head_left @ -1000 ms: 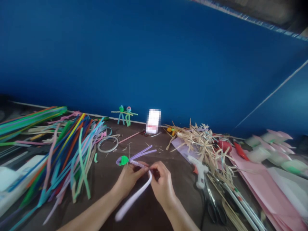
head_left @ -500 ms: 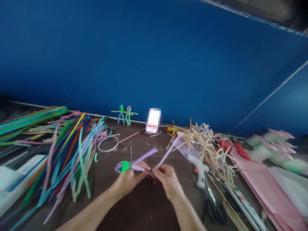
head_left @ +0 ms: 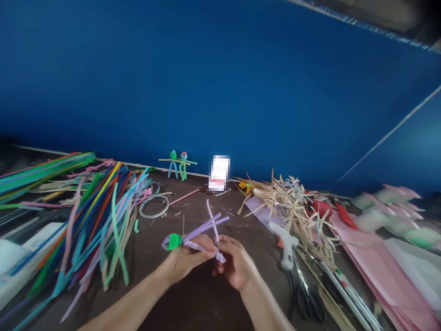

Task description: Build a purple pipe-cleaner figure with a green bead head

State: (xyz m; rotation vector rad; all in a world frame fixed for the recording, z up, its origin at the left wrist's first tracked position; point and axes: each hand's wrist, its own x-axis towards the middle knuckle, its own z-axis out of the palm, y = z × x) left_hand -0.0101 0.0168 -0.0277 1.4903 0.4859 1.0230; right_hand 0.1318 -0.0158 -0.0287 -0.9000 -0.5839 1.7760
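Between my hands is a figure made of purple pipe cleaners (head_left: 206, 225) with a green wrapped band (head_left: 174, 241) near its looped left end. My left hand (head_left: 189, 258) pinches its coiled part, thumb and fingers closed. My right hand (head_left: 234, 261) is closed at the coil's right end, gripping a loose purple pipe cleaner strand (head_left: 211, 216) that sticks up from the fingers. Two straight purple stems cross behind that strand. A small twisted purple end shows below my fingertips.
Many coloured pipe cleaners (head_left: 99, 220) lie at the left. Two small pipe cleaner figures (head_left: 178, 164) stand at the back beside a bright blurred-out rectangle (head_left: 219, 173). To the right are straw-coloured strips (head_left: 292, 202), a glue gun (head_left: 286, 246), black-handled scissors (head_left: 306, 294) and pink sheets (head_left: 375, 271).
The loose purple strand has swung from leaning right to leaning left above my hands. My right hand has turned, and the twisted purple end now shows under the fingers.
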